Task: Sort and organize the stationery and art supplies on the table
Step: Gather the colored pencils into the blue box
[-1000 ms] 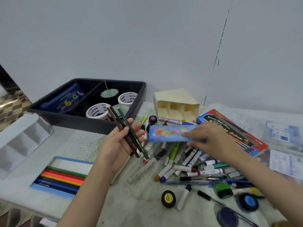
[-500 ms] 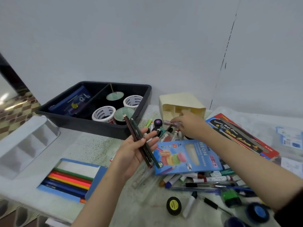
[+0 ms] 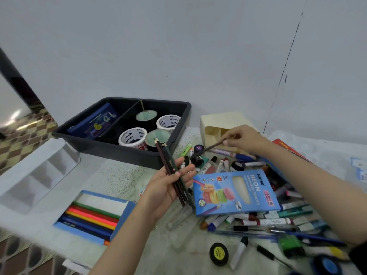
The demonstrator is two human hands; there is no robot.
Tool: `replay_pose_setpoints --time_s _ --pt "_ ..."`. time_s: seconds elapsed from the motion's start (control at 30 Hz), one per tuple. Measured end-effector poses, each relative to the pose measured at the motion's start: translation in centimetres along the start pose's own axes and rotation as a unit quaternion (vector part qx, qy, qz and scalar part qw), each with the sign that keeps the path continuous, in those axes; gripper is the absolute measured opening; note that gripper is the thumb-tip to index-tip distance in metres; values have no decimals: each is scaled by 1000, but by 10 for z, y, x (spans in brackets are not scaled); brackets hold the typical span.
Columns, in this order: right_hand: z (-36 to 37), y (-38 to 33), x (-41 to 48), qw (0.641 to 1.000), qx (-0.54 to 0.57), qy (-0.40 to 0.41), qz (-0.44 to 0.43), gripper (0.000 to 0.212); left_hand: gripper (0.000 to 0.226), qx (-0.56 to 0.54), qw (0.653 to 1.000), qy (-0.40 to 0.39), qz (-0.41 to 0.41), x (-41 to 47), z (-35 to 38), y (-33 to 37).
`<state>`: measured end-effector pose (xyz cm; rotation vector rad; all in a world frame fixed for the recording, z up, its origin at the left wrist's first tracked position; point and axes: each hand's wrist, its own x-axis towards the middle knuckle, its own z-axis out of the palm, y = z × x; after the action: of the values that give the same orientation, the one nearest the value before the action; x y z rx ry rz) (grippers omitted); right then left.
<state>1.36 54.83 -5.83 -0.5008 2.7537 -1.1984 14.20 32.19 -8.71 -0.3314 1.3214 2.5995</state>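
Right hand [image 3: 244, 139] is pinching a pencil [image 3: 215, 145], its length pointing leftward toward the left hand [image 3: 164, 187] gripping the bundle [image 3: 168, 161]

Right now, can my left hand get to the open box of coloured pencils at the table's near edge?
Probably yes. The left hand is held just right of the open pencil box, with only bare tabletop between them. Its fingers grip a bundle of dark pencils, so adding those looks easier than picking anything up.
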Motion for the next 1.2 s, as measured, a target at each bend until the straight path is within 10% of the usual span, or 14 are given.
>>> replay_pose_setpoints --time_s 0.27,0.6,1.2 --pt "-37 -39 -33 909 389 146 -29 14 35 8 1000 -13 -10 7 13 -7" --pt "1 -66 -73 975 217 -41 -6 10 35 89 987 -127 -50 -9 29 -17" --pt "19 -66 -101 964 265 35 -14 15 32 167 958 -229 -48 -40 40 -23"
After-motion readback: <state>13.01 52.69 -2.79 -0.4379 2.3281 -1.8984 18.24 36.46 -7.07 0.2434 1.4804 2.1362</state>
